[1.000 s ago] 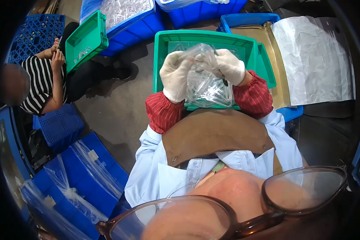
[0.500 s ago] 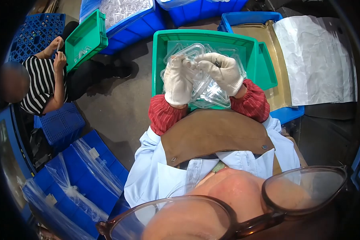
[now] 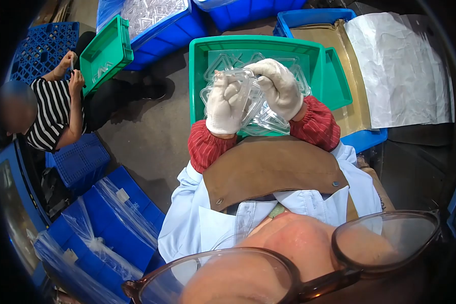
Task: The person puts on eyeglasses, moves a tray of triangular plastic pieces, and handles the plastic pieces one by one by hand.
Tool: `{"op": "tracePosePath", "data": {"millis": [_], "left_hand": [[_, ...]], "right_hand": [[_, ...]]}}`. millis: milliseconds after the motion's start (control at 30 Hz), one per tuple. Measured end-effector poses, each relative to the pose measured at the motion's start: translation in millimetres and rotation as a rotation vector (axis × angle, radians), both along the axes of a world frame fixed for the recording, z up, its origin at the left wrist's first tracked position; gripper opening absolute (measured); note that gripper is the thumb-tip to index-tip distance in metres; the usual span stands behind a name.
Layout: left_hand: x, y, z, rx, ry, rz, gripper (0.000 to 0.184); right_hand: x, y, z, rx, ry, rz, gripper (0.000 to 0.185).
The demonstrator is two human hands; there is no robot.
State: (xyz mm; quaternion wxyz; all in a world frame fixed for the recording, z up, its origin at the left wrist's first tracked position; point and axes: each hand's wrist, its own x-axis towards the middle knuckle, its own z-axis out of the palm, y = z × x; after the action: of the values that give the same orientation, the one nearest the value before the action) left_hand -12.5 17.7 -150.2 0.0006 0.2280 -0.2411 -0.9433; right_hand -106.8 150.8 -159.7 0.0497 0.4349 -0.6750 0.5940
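Shadowed grey-brown floor [image 3: 137, 152], blue lattice panel [image 3: 44, 44] at upper left

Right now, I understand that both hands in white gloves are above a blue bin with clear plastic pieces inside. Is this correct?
Not entirely: the bin is green, not blue, as the head view shows. The left hand and right hand, in white gloves, are indeed above it, with clear plastic pieces inside.
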Motion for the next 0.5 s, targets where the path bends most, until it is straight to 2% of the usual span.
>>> {"op": "tracePosePath", "data": {"millis": [33,133,167,200,367,500], "left_hand": [[-1.2,0.5,3.7,-0.058,0.023,-0.039,0.031],[11.9,15.5,12.1,-0.221,0.056,-0.27,0.037],[18.7,22.7,14.8,-0.277,0.069,-0.366,0.04],[17.2,24.3,15.7,-0.223,0.092,-0.288,0.037],[-14.2,15.8,26.2,-0.05,-0.236,0.116,0.034],[-9.8,10.4,15.2,-0.067,-0.155,0.082,0.034]], "right_hand": [[1.0,-0.1,-0.1,0.015,0.022,-0.027,0.017],[-6.2,-2.3,-16.7,-0.084,-0.393,-0.154,0.016],[-22.7,8.2,-12.9,0.049,-0.521,-0.262,0.017],[-23.1,16.8,-5.6,0.023,-0.464,-0.245,0.017],[-5.5,13.5,17.0,-0.002,-0.131,-0.002,0.015],[3.0,7.1,8.5,0.042,-0.074,-0.028,0.013]]}}
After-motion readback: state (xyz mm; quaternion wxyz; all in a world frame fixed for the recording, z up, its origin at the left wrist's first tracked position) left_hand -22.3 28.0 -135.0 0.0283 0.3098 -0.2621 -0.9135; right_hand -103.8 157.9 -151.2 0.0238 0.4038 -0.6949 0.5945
